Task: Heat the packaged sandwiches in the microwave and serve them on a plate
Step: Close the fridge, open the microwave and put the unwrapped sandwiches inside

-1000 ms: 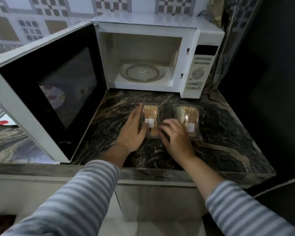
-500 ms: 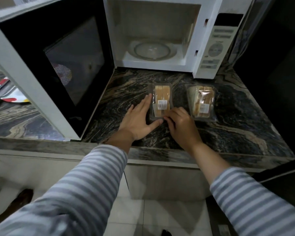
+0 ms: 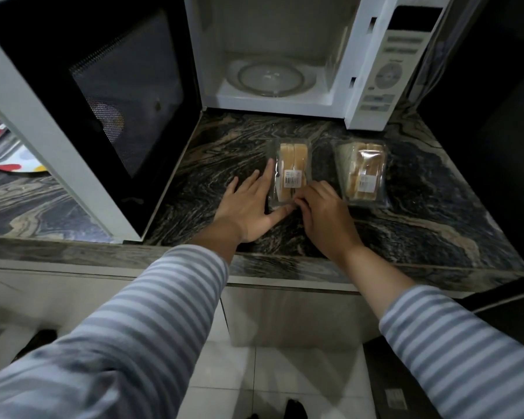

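Two clear-wrapped sandwich packs lie on the dark marbled counter (image 3: 230,152) in front of the white microwave (image 3: 372,71). The left pack (image 3: 291,170) carries a barcode label. My left hand (image 3: 248,204) lies flat against its left side, fingers straight and thumb along its near edge. My right hand (image 3: 324,213) has curled fingers pinching the pack's near right corner. The right pack (image 3: 362,173) lies untouched beside it. The microwave stands open, its glass turntable (image 3: 270,78) bare.
The microwave door (image 3: 97,95) swings out to the left over the counter. A colourful plate (image 3: 9,155) shows partly behind the door at far left. The counter's front edge runs just below my wrists. A dark wall stands at the right.
The camera has tilted down and closer. My right hand slid from the top of the left pack down to its near corner, uncovering the label. My left hand stays at the pack's left side.
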Available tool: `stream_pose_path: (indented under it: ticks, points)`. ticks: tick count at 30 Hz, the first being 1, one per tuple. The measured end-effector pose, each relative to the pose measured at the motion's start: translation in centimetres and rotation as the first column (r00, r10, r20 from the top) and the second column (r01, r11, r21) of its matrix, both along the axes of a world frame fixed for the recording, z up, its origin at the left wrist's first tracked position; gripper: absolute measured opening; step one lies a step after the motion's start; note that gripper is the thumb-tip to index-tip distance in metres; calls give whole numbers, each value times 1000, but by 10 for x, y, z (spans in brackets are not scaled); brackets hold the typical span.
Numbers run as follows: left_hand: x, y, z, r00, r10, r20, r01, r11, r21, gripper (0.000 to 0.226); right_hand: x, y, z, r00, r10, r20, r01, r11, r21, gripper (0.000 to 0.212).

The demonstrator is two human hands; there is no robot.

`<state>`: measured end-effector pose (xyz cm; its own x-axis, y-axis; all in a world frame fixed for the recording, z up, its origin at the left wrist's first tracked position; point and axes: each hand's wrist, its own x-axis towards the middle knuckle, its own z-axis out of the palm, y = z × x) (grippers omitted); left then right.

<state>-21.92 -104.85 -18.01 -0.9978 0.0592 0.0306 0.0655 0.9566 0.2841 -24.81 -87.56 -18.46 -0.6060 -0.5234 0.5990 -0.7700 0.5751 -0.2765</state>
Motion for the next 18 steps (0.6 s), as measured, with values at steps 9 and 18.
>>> stream_pose_path:
  ticks: [9,18]
  points:
    - [-2,-1,-1,1000,1,12,0,1000,-21,91,-2,0,0,1000,-11,-19,9,998,-61,15]
    - [-1,-1,-4,984,47,-172,-19,987,162,84,0,1,3,999,-18,-41,14,997,-79,23]
